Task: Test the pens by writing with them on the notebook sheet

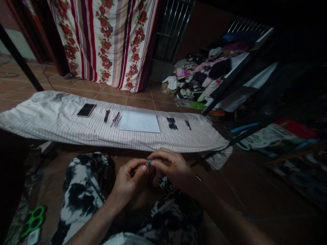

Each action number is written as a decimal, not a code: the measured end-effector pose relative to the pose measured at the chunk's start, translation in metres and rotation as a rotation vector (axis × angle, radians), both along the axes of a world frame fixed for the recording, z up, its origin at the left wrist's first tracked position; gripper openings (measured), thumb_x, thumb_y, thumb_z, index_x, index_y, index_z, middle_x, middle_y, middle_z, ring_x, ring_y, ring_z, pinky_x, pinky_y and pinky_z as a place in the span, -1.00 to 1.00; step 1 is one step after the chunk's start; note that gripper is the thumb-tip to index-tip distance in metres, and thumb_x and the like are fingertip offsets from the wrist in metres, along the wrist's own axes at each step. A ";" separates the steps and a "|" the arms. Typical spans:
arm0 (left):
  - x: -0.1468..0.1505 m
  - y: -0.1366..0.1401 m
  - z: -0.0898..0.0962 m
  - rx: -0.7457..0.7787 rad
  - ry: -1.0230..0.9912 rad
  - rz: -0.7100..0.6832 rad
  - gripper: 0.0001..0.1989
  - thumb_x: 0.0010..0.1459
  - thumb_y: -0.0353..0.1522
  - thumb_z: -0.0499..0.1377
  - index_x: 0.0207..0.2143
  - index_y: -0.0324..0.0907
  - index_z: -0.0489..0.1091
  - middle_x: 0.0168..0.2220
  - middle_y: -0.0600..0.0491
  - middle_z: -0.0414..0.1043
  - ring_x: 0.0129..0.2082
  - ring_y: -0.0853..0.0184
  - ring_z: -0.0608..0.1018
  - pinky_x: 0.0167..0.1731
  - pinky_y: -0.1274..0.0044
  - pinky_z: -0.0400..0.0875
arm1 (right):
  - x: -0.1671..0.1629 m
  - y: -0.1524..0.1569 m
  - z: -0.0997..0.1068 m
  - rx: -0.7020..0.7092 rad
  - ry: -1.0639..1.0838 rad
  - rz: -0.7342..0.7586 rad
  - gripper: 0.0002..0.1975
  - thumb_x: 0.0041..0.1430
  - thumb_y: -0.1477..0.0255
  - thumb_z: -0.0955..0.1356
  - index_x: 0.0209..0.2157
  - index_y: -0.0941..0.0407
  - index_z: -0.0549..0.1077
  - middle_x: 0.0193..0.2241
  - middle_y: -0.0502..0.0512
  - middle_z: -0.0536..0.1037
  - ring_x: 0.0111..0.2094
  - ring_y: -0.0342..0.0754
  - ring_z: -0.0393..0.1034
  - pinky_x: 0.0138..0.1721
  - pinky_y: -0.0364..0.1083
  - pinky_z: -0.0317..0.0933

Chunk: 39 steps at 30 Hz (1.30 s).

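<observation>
pinching one small pen [147,163] between both hands, left [130,178], right [170,165], striped cloth [51,119] on tiled floor [143,100]

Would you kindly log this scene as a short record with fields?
setting: tiled floor, dim room, person seated
left hand: grips a pen, barrel mostly hidden
right hand: fingertips pinch the pen's red tip
cloth: striped, spread on floor ahead
on cloth: phone, notebook, pens left and right of notebook
behind: floral curtain, clothes pile
near left knee: green scissors
</observation>
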<state>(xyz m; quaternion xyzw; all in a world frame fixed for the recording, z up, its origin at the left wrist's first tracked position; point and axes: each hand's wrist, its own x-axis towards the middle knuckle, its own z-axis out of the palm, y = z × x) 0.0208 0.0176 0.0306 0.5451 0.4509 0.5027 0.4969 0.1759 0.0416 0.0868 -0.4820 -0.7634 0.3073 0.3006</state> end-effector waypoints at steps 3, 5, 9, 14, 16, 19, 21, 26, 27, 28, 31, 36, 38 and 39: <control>0.001 -0.001 0.000 0.017 0.005 -0.005 -0.80 0.02 -0.32 0.15 -0.33 -0.24 0.47 -0.39 0.00 0.49 -0.45 0.35 0.48 -0.48 0.59 0.35 | 0.001 0.000 0.001 -0.011 -0.037 -0.015 -0.91 0.02 0.48 0.32 -0.42 0.11 0.48 -0.46 -0.01 0.50 -0.41 -0.16 0.39 -0.38 -0.19 0.21; 0.001 -0.001 -0.001 0.035 0.011 -0.006 -0.81 0.03 -0.32 0.15 -0.33 -0.23 0.47 -0.38 0.00 0.49 -0.44 0.35 0.48 -0.47 0.58 0.36 | 0.001 -0.001 0.002 -0.017 -0.057 -0.015 -0.91 0.03 0.47 0.31 -0.41 0.10 0.47 -0.45 -0.02 0.51 -0.40 -0.16 0.39 -0.37 -0.19 0.21; 0.001 -0.001 -0.002 0.072 0.039 -0.013 -0.81 0.04 -0.32 0.13 -0.32 -0.21 0.47 -0.37 0.01 0.48 -0.42 0.35 0.48 -0.45 0.58 0.37 | 0.002 -0.003 0.004 -0.016 -0.098 -0.014 -0.91 0.04 0.44 0.31 -0.41 0.09 0.47 -0.44 -0.03 0.51 -0.41 -0.16 0.39 -0.37 -0.19 0.20; 0.002 -0.001 -0.003 0.101 0.061 -0.015 -0.82 0.05 -0.32 0.13 -0.32 -0.19 0.47 -0.34 0.02 0.48 -0.39 0.35 0.48 -0.42 0.58 0.38 | 0.002 -0.005 0.006 0.018 -0.169 -0.022 -0.91 0.04 0.41 0.32 -0.44 0.11 0.45 -0.50 -0.04 0.47 -0.46 -0.18 0.33 -0.41 -0.20 0.16; 0.003 -0.002 -0.002 0.113 0.069 -0.011 -0.82 0.05 -0.32 0.13 -0.31 -0.19 0.47 -0.34 0.01 0.48 -0.38 0.34 0.49 -0.42 0.57 0.38 | 0.001 -0.006 0.007 0.033 -0.190 -0.025 -0.90 0.05 0.40 0.31 -0.46 0.12 0.43 -0.53 -0.06 0.44 -0.49 -0.20 0.30 -0.44 -0.21 0.14; 0.003 -0.003 -0.002 0.133 0.086 0.001 -0.81 0.06 -0.31 0.13 -0.32 -0.19 0.47 -0.35 0.01 0.48 -0.37 0.33 0.49 -0.40 0.56 0.39 | 0.000 -0.008 0.008 0.056 -0.212 -0.030 -0.87 0.06 0.38 0.30 -0.48 0.12 0.41 -0.56 -0.08 0.39 -0.51 -0.22 0.26 -0.46 -0.22 0.11; 0.003 -0.004 -0.002 0.143 0.102 0.009 -0.81 0.06 -0.31 0.12 -0.32 -0.19 0.47 -0.35 0.01 0.48 -0.36 0.33 0.49 -0.38 0.55 0.40 | -0.002 -0.008 0.007 0.073 -0.234 -0.039 -0.86 0.07 0.37 0.29 -0.49 0.12 0.40 -0.57 -0.08 0.37 -0.52 -0.22 0.24 -0.47 -0.22 0.10; 0.002 -0.003 -0.004 0.158 0.118 -0.003 -0.81 0.07 -0.31 0.12 -0.30 -0.18 0.46 -0.33 0.00 0.48 -0.32 0.32 0.49 -0.36 0.55 0.40 | -0.005 -0.008 0.002 0.126 -0.274 -0.071 -0.84 0.07 0.39 0.27 -0.54 0.12 0.36 -0.60 -0.08 0.33 -0.54 -0.21 0.20 -0.49 -0.21 0.09; 0.002 -0.003 -0.005 0.157 0.120 -0.007 -0.81 0.07 -0.31 0.11 -0.30 -0.18 0.46 -0.32 0.00 0.48 -0.32 0.32 0.49 -0.36 0.55 0.39 | -0.006 -0.007 0.001 0.140 -0.281 -0.078 -0.83 0.07 0.39 0.26 -0.55 0.12 0.35 -0.61 -0.08 0.32 -0.54 -0.21 0.20 -0.49 -0.21 0.08; 0.002 -0.003 -0.006 0.154 0.120 -0.010 -0.81 0.08 -0.31 0.11 -0.29 -0.18 0.46 -0.32 0.00 0.48 -0.32 0.32 0.49 -0.37 0.56 0.39 | -0.006 -0.007 0.000 0.149 -0.287 -0.085 -0.83 0.07 0.39 0.26 -0.56 0.11 0.35 -0.62 -0.08 0.31 -0.54 -0.21 0.19 -0.50 -0.21 0.07; 0.002 -0.002 -0.006 0.140 0.116 -0.003 -0.80 0.08 -0.31 0.11 -0.28 -0.18 0.46 -0.30 0.00 0.48 -0.34 0.33 0.49 -0.38 0.56 0.39 | -0.006 -0.007 -0.002 0.150 -0.272 -0.096 -0.82 0.08 0.38 0.27 -0.55 0.11 0.36 -0.61 -0.07 0.32 -0.54 -0.20 0.21 -0.49 -0.20 0.08; 0.001 0.000 -0.004 0.060 0.079 0.044 -0.81 0.05 -0.33 0.13 -0.30 -0.22 0.45 -0.36 0.00 0.49 -0.35 0.32 0.50 -0.41 0.57 0.38 | -0.003 -0.007 -0.010 0.049 -0.097 -0.099 -0.87 0.08 0.36 0.30 -0.43 0.10 0.43 -0.52 -0.04 0.43 -0.45 -0.17 0.32 -0.39 -0.19 0.18; 0.001 0.001 -0.004 0.033 0.063 0.057 -0.81 0.04 -0.33 0.14 -0.31 -0.24 0.45 -0.37 0.00 0.49 -0.36 0.32 0.50 -0.42 0.57 0.37 | -0.002 -0.007 -0.014 0.041 -0.015 -0.120 -0.91 0.05 0.41 0.33 -0.37 0.10 0.45 -0.46 -0.02 0.47 -0.40 -0.16 0.35 -0.35 -0.18 0.21; 0.001 0.001 -0.004 0.027 0.055 0.055 -0.81 0.04 -0.33 0.14 -0.31 -0.24 0.45 -0.37 0.00 0.50 -0.37 0.32 0.50 -0.43 0.58 0.37 | -0.001 -0.007 -0.016 0.044 0.024 -0.126 -0.89 0.03 0.44 0.34 -0.35 0.10 0.46 -0.44 0.00 0.48 -0.39 -0.15 0.36 -0.33 -0.18 0.23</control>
